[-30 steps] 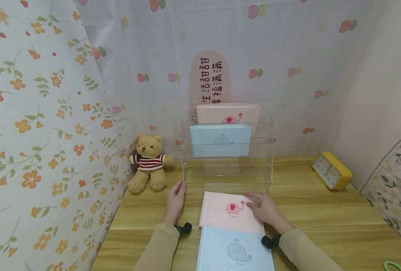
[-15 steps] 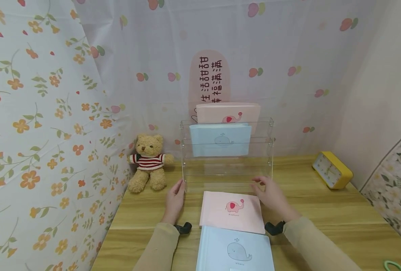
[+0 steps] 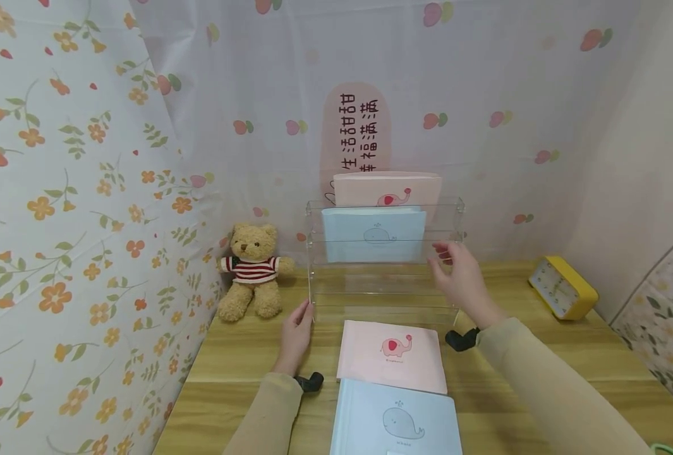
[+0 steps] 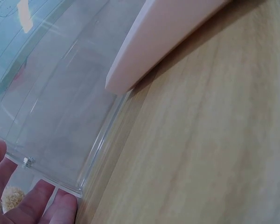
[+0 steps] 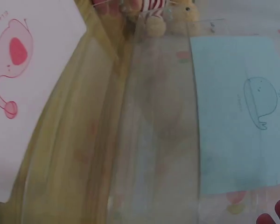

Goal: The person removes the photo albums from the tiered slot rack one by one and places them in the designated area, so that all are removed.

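Clear rack (image 3: 381,283), standing at the centre of the frame on the wooden table (image 3: 228,366), looked like thin, stiff plastic: probably light for its breadth, smooth enough to slide under the fingers, and likely to crack or scratch if knocked. Its side walls seemed the best places to hold, low down, one hand to each side, since the long cross-panels might flex. With the standing blue book (image 3: 373,227) and the standing pink book (image 3: 364,191) in its upper tiers, it was perhaps a little top-heavy.

The left hand (image 3: 296,333) was at the rack's lower left corner, fingers fairly straight, tips resting against the outer side wall; the left wrist view showed none of them inside it. The right hand (image 3: 458,276) was right of centre, before the rack's right side, thumb and fingers apart, loosely bent, with nothing visible between them. Its fingertips were near the standing blue book but apart from it; whether they touched the right wall could not be told.

The lying pink book (image 3: 393,373) was just in front of the rack, between the hands, and the lying blue book (image 3: 364,423) was at bottom centre.
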`<control>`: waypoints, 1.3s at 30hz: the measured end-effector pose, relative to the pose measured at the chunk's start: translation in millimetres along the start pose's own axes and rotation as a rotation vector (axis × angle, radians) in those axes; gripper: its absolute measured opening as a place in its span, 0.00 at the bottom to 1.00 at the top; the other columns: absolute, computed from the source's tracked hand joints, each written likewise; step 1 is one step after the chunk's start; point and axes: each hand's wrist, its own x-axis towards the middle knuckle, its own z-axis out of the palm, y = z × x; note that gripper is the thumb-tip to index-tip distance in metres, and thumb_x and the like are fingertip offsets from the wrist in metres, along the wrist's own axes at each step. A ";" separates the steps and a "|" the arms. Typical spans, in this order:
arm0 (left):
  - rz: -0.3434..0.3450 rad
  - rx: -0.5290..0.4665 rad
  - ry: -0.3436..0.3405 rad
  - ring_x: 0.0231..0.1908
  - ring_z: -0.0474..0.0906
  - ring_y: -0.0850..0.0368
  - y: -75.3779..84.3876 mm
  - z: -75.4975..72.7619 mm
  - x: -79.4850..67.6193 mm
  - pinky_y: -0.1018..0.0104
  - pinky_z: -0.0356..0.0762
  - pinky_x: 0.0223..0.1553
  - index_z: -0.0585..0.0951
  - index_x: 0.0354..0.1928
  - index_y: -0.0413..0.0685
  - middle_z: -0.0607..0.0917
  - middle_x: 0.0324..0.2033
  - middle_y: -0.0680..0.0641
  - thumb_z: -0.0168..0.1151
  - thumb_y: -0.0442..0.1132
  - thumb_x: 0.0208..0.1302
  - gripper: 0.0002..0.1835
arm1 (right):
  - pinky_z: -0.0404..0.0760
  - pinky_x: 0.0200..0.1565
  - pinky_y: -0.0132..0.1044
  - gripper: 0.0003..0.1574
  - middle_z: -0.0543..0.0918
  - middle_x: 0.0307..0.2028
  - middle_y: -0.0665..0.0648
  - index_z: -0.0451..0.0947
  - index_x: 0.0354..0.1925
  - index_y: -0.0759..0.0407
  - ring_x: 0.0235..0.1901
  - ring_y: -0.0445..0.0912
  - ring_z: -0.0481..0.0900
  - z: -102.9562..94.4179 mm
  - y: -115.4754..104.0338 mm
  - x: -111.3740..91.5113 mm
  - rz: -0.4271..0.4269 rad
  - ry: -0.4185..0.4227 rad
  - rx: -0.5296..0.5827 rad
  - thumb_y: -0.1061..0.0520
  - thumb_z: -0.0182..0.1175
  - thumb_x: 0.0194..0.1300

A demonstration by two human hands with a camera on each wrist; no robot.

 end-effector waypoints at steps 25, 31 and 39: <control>-0.004 -0.015 -0.006 0.75 0.77 0.39 1.9 1.3 -0.2 0.39 0.76 0.75 0.82 0.74 0.48 0.84 0.71 0.40 0.61 0.51 0.85 0.24 | 0.76 0.75 0.64 0.47 0.73 0.74 0.72 0.61 0.81 0.64 0.68 0.68 0.75 -6.7 -45.4 85.4 0.209 -0.106 0.172 0.51 0.71 0.76; 0.010 -0.001 0.014 0.74 0.79 0.39 1.0 2.6 1.9 0.39 0.77 0.75 0.83 0.73 0.46 0.85 0.70 0.41 0.62 0.49 0.85 0.24 | 0.78 0.67 0.57 0.36 0.76 0.69 0.70 0.71 0.72 0.65 0.62 0.64 0.75 -1.2 -45.7 87.5 0.184 -0.072 0.140 0.51 0.72 0.75; 0.004 -0.005 0.020 0.72 0.81 0.40 2.3 2.0 0.4 0.40 0.79 0.73 0.84 0.72 0.47 0.87 0.68 0.40 0.63 0.48 0.84 0.23 | 0.75 0.59 0.49 0.32 0.77 0.67 0.69 0.73 0.66 0.65 0.58 0.61 0.71 4.4 -46.5 87.7 0.233 -0.055 0.141 0.50 0.72 0.75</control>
